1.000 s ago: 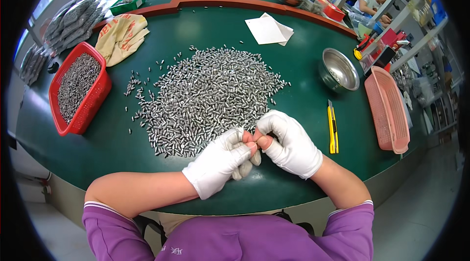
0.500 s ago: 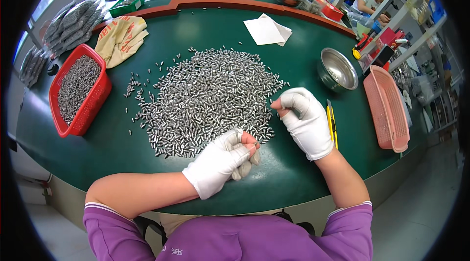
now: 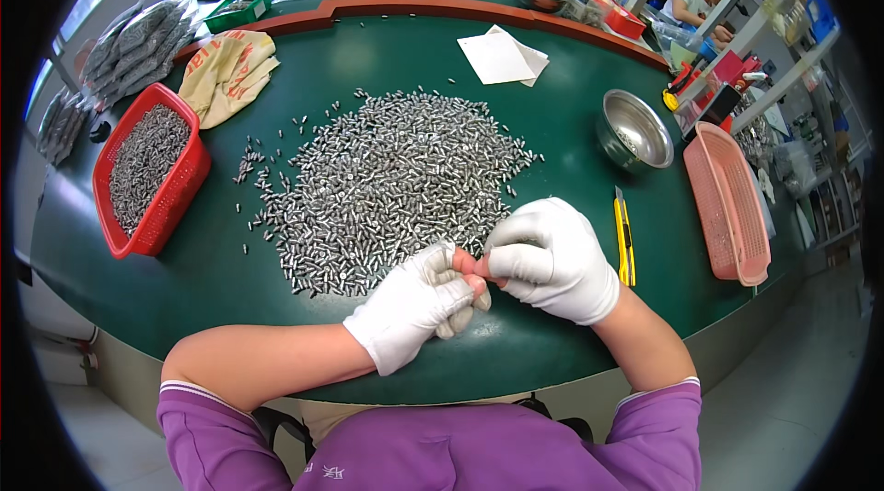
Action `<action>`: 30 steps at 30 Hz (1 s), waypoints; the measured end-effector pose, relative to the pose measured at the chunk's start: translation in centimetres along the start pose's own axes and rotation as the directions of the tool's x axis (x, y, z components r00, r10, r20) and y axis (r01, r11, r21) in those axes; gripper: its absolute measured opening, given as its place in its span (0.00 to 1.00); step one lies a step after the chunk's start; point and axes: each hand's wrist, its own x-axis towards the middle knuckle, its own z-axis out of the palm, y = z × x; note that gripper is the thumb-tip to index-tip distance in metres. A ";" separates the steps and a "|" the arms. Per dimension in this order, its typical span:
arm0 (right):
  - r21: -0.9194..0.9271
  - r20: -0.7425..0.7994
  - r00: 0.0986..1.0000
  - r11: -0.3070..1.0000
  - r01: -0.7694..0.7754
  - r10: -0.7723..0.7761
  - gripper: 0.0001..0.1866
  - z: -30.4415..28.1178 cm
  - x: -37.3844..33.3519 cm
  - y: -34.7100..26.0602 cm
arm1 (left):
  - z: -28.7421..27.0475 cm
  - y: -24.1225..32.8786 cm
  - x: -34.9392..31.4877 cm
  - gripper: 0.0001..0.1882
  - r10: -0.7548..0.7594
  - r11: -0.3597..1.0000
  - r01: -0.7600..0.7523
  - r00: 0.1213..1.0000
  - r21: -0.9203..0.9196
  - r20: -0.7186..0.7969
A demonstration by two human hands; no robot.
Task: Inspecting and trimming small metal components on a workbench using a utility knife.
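A wide heap of small silvery metal parts (image 3: 391, 173), pointed and bullet-like, covers the middle of the green table (image 3: 368, 49). At its near right edge my two hands meet, both in white gloves with bare fingertips. My left hand (image 3: 412, 305) is closed in a pinch on one small metal part, now mostly covered by the fingers. Fingertip to fingertip with it, my right hand (image 3: 557, 261) is closed too, its thumb and forefinger pressed together; whatever they hold is hidden.
On the left stands a red basket (image 3: 198, 155) of similar parts, beside a tan cloth bag (image 3: 226, 77). To the right are a yellow utility knife (image 3: 624, 238), a steel bowl (image 3: 637, 130) and a pink basket (image 3: 727, 206). White papers (image 3: 502, 57) lie beyond the heap. Another person (image 3: 691, 3) sits far right.
My right hand has come left and nearer from beside the heap, and its fingertips now touch those of my left hand. The left hand has stayed in place.
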 end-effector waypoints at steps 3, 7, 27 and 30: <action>-0.095 -0.004 0.999 0.995 0.043 -0.044 0.11 0.0 0.2 -0.4 | -0.1 -0.2 0.1 0.06 -0.003 1.000 0.003 1.000 -0.010 -0.021; -0.172 -0.025 0.999 0.984 -0.040 0.036 0.11 0.6 0.1 -1.0 | -0.1 -0.2 0.1 0.06 -0.012 1.000 0.012 1.000 0.011 -0.018; -0.187 -0.239 0.823 0.807 -0.560 0.516 0.07 -1.2 -1.5 2.9 | -0.3 -0.3 0.1 0.08 0.033 0.999 -0.033 0.999 0.020 0.000; -0.216 -0.082 0.839 0.812 -0.542 0.538 0.06 -1.8 -1.7 2.4 | -0.3 -0.3 0.0 0.08 0.041 0.999 -0.041 0.999 0.008 0.006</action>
